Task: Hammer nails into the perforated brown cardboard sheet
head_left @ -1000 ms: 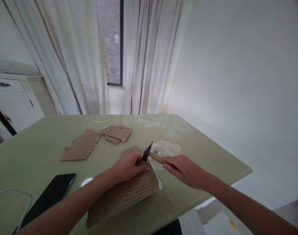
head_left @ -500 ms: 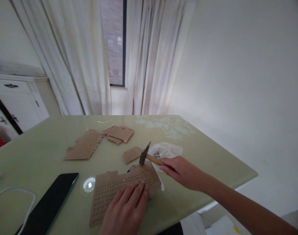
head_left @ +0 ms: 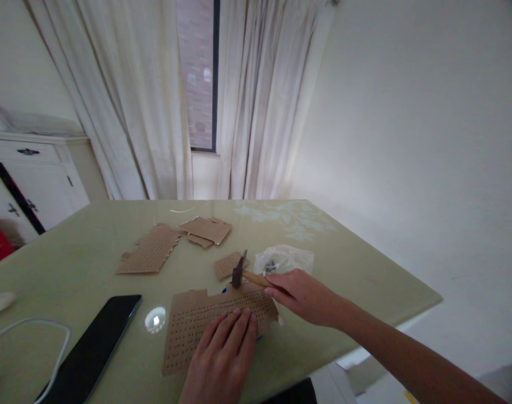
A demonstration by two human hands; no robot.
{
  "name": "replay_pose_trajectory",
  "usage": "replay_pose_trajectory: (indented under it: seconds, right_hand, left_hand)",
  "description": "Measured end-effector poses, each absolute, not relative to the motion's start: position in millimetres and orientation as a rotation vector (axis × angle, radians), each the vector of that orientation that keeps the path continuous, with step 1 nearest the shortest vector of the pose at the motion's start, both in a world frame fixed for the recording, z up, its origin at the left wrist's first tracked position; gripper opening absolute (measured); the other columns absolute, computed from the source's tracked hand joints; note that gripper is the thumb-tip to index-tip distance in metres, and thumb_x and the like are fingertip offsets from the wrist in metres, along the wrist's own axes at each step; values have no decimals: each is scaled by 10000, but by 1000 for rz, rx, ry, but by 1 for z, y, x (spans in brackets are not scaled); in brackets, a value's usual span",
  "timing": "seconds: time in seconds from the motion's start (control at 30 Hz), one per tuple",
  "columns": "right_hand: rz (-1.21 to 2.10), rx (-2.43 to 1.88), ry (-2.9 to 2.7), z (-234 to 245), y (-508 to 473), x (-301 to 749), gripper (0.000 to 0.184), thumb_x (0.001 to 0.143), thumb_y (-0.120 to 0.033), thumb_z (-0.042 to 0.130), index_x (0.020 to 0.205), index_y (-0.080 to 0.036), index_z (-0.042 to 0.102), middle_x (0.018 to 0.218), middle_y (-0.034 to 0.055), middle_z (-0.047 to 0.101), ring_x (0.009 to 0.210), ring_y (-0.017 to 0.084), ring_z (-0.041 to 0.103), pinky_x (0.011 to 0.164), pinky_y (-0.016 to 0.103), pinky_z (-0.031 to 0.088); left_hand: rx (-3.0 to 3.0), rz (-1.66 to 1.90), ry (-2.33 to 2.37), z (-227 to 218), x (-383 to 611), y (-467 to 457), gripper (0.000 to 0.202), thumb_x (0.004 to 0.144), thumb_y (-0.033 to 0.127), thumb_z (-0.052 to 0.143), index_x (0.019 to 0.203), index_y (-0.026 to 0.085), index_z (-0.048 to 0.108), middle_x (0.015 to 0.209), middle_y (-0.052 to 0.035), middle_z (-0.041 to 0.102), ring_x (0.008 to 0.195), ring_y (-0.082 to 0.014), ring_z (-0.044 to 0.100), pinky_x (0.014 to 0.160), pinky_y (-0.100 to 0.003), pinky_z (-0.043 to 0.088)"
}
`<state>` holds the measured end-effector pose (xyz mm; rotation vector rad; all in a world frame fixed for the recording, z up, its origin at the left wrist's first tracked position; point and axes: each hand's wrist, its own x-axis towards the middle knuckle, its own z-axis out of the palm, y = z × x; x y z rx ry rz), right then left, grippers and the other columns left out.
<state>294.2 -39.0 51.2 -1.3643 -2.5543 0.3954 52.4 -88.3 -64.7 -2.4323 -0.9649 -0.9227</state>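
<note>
My right hand [head_left: 296, 292] grips the wooden handle of a small hammer [head_left: 256, 277]. The dark metal head is at the far edge of a piece of cardboard [head_left: 188, 320] punched with rows of holes; whether it touches is hard to tell. Flat on that cardboard lies my left hand [head_left: 226, 348], fingers stretched out and pressing it down. Bits of something blue and white show from under the cardboard's edges, mostly hidden. A small perforated cardboard piece [head_left: 225, 267] lies just beyond the hammer head.
Further back are a larger perforated cardboard piece [head_left: 152, 249] and several overlapping ones [head_left: 208, 229]. A clear plastic bag [head_left: 292, 258] with small dark items sits behind my right hand. At the left lie a black tablet or phone [head_left: 96, 348] and a white cable [head_left: 49, 322].
The hammer and my right hand have shifted left and slightly down toward the cardboard. My left hand stays on the cardboard. The whole view has shifted slightly.
</note>
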Motion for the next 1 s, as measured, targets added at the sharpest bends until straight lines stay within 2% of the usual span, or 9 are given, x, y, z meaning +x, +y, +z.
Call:
replay_pose_trajectory:
  seconds: [0.13,0.43,0.53,0.6,0.63,0.73,0.9,0.93,1.0]
  right_hand:
    - [400,-1392,-2500,52,-43,300,292,1111,-321,525,923,-201,713,799,47,736,706,198,637,673,280,383]
    - [476,-1454,-2272,41,-60,322,310,1088,-381,548,882,-215,710,699,-20,633,618,154,572,607,255,380]
    - [505,-1542,-2011,21,-75,322,388,1116,-460,443,1100,-187,718,625,-54,524,498,137,493,492,236,371]
    - [692,-1554,-1514,-1,-89,319,474,1066,-593,512,1200,-180,703,605,-80,478,403,112,413,390,219,327]
    - [716,-1542,-1334,-13,-96,317,514,1025,-649,562,1191,-183,703,619,-76,496,390,103,415,367,212,315]
    - [663,-1495,-1012,-49,-117,312,569,931,-731,660,1113,-196,730,675,-45,559,401,99,454,351,207,336]
    - [471,-1684,-869,-85,-148,323,704,915,-794,619,1281,-203,734,659,-11,651,449,169,570,400,254,446]
    - [419,-1767,-897,-88,-152,328,735,918,-812,589,1298,-201,738,679,14,701,487,202,629,436,277,500]
    - [307,-1931,-982,-93,-156,341,740,929,-820,539,1301,-219,759,831,75,811,694,285,770,575,321,608]
  left_hand:
    - [-2314,-1082,-984,-60,60,-89,424,979,36,464,1225,212,761,1202,7,839,1076,-198,738,1003,-361,522]
    - [-2290,-1173,-984,-68,64,-86,467,978,7,408,1197,217,764,1190,12,846,1077,-190,738,1006,-377,488]
    - [-2271,-1196,-980,-68,63,-88,462,973,8,415,1171,218,776,1174,11,853,1064,-189,746,978,-376,498]
    - [-2251,-1234,-994,-69,65,-88,460,982,11,407,1140,218,785,1149,7,860,1048,-192,752,968,-381,500]
    - [-2247,-1248,-1002,-70,66,-88,458,993,17,402,1132,219,788,1143,7,861,1041,-191,754,968,-380,500]
    - [-2181,-1373,-1040,-77,71,-88,473,1030,43,369,1094,230,798,1094,12,866,998,-184,755,976,-368,495]
    - [-2227,-1370,-1050,-90,70,-88,391,1039,114,452,1160,243,801,1150,7,855,1063,-179,746,1123,-314,460]
    - [-2242,-1343,-1060,-92,70,-89,371,1031,125,483,1185,245,798,1169,5,851,1080,-179,747,1143,-306,456]
    - [-2231,-1307,-1097,-95,69,-90,355,1012,133,526,1211,249,795,1179,-3,847,1087,-179,754,1153,-299,471]
